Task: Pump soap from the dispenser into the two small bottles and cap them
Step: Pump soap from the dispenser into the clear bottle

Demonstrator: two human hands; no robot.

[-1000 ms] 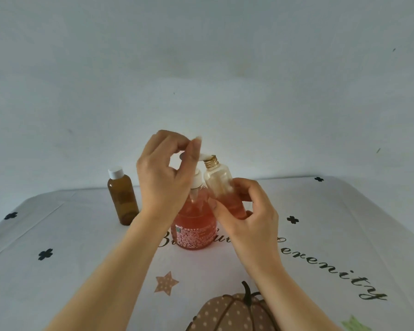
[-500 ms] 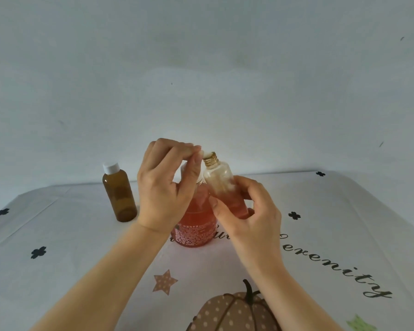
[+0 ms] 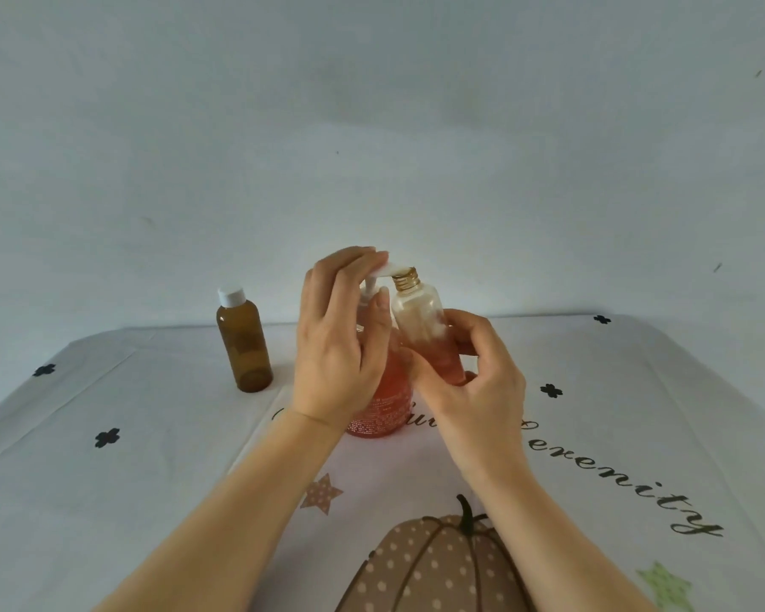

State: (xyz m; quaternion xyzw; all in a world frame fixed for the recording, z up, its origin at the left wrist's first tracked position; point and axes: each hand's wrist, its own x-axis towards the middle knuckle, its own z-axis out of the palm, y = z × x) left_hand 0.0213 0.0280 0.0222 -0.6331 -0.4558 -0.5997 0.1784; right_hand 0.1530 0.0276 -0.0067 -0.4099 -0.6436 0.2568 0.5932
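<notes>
Dispenser (image 3: 383, 413) half hidden behind left hand (image 3: 336, 346); amber bottle (image 3: 244, 346) beside, capped.

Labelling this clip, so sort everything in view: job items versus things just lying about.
Job: soap dispenser, clear bottle in the right hand, capped brown bottle, left hand on the pump head.
Just there: pumpkin-print tablecloth.

The cloth (image 3: 151, 479) on my surface shows the script letters "erenity", the start hidden. White print on the dispenser (image 3: 380, 417) is too small for me to read.
</notes>
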